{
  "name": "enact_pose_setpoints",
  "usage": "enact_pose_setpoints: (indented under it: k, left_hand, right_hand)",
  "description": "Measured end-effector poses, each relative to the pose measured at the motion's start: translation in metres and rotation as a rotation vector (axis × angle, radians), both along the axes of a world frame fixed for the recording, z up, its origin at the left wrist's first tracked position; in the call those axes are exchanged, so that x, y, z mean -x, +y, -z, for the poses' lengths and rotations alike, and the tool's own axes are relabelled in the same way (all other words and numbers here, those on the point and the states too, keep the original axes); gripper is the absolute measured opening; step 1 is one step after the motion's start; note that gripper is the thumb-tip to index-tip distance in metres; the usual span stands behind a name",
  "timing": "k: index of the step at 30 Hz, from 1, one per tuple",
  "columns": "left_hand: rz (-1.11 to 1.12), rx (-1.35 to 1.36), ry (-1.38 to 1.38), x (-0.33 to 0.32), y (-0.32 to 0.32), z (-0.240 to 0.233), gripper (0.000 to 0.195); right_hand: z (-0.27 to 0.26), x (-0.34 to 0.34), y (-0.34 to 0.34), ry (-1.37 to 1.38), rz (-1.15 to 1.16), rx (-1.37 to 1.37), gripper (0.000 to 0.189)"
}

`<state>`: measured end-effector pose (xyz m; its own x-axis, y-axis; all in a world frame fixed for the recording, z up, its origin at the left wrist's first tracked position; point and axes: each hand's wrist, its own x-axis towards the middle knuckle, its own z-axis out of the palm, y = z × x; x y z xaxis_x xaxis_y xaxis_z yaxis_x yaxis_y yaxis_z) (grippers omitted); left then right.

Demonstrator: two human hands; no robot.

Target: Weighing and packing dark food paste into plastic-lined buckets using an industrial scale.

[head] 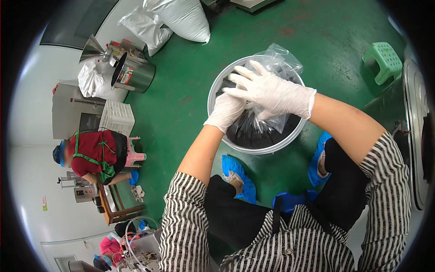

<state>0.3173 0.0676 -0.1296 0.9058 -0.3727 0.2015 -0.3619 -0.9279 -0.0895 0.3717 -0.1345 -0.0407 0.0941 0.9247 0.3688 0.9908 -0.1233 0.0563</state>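
Observation:
A white plastic bucket stands on the floor between my feet. It holds dark material inside a clear plastic bag, whose gathered folds run up to where my hands meet. My left hand, in a white glove, is closed at the gathered plastic; its fingertips are hidden under the other hand. Over it lies my right hand, also gloved, with its fingers spread and the plastic showing around it.
A large metal drum stands close on my right, near a green stool. White sacks, a steel pot and a white crate are leftward. One person sits by a wooden table; another is near tubed machinery.

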Motion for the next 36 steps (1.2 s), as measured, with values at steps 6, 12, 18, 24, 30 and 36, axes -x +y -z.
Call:
enact_pose_setpoints:
  k: [6,12,18,24,30,36]
  left_hand:
    - [-0.305,0.395,0.394,0.001,-0.034,-0.049,0.035]
    - [-0.267,0.264,0.093,0.005,-0.039,-0.052,0.063]
    - [-0.079,0.318,0.061,0.007,-0.066,-0.053,0.071]
    - [0.008,0.892,0.224,-0.003,-0.065,-0.038,0.044]
    - [-0.215,0.683,0.372,-0.006,-0.064,-0.042,0.026]
    - [0.078,0.131,0.180,-0.015,-0.002,-0.001,0.028]
  right_hand:
    - [0.015,-0.029,-0.013,0.379,0.207,0.321,0.080]
    - [0.023,-0.059,-0.017,0.651,0.271,0.215,0.037]
    - [-0.019,-0.040,-0.017,0.985,0.439,0.264,0.033]
    - [-0.001,-0.061,-0.024,1.586,0.387,0.152,0.035]
    - [-0.006,-0.055,-0.037,0.607,0.435,-0.004,0.033]
    - [0.000,-0.013,0.001,0.154,-0.045,-0.214,0.036]
